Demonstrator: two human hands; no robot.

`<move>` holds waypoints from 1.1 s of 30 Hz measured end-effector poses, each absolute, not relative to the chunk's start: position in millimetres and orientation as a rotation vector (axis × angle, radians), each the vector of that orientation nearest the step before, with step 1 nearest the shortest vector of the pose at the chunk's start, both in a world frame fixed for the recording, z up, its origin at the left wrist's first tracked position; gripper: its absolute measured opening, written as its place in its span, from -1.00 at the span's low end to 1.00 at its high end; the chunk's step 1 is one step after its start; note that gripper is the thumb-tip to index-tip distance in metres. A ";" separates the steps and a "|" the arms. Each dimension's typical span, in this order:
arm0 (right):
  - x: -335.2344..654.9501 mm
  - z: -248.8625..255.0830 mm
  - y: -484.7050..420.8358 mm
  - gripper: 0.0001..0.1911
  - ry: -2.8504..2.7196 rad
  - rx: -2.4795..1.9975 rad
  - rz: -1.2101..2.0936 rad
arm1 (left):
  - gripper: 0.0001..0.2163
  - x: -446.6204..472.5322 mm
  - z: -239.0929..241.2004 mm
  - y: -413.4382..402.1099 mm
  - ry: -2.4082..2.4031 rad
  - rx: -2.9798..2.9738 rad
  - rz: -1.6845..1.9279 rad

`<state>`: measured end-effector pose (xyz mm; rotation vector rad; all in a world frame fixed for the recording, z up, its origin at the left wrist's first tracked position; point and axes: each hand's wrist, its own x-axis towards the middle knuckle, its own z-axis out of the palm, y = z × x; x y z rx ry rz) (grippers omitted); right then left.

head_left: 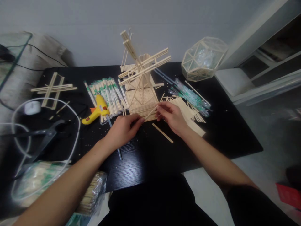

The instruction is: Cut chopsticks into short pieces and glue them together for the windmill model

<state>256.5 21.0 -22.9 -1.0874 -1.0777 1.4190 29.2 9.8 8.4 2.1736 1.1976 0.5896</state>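
Here's the stick (pixel 150 113), pinched between left hand (pixel 125 127) and right hand (pixel 171 116) fingertips, right at the wooden model's (pixel 147 70) near edge; glue gun (pixel 100 108) lying left of the model!

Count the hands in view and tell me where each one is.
2. The left hand is at the lower left end of a thin wooden stick, the right hand at its upper right end. No other hand shows.

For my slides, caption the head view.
Left hand and right hand hold a thin pale wooden stick before a pale stick-built model; a yellow glue gun rests left.
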 end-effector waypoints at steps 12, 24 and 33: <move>258.0 -22.8 21.6 -0.68 -1.075 -1.083 1.440 | -0.71 30.6 9.9 10.7 1.172 2.189 0.572; 253.6 -21.6 18.5 -0.63 -1.134 -1.091 1.401 | -0.76 26.9 8.0 12.2 1.133 2.186 0.530; 249.0 -27.2 8.9 -0.79 -1.652 -1.158 1.312 | -0.69 -48.4 54.3 45.7 2.192 2.131 0.235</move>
